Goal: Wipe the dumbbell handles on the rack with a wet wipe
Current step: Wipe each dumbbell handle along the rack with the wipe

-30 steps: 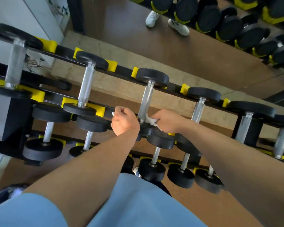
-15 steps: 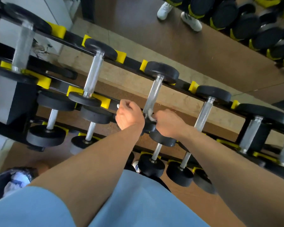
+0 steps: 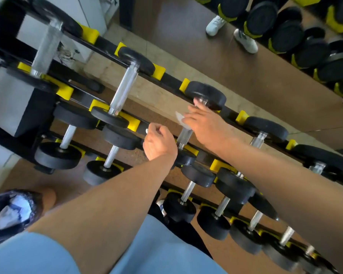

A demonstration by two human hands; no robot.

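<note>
One stroke done: your right hand (image 3: 204, 123) has slid the wet wipe (image 3: 181, 120) up the handle (image 3: 183, 136); left hand (image 3: 159, 143) stays fisted, apparently clutching something white.

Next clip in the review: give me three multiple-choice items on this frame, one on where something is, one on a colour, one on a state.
1. Where is the right hand?
A. On the handle of a top-row dumbbell
B. On the floor
C. Inside the bag

2. What colour are the cradles on the rack?
A. Red
B. Yellow
C. Green

3. How is the left hand?
A. Flat on a weight plate
B. Gripping a dumbbell handle
C. Curled into a fist near the rack's front rail

Key: 1 A, it covers the handle's upper part, with the white wipe at its edge. 2 B, every cradle beside the black weights is yellow. 3 C, its fingers are curled, with a small white bit poking out.
</note>
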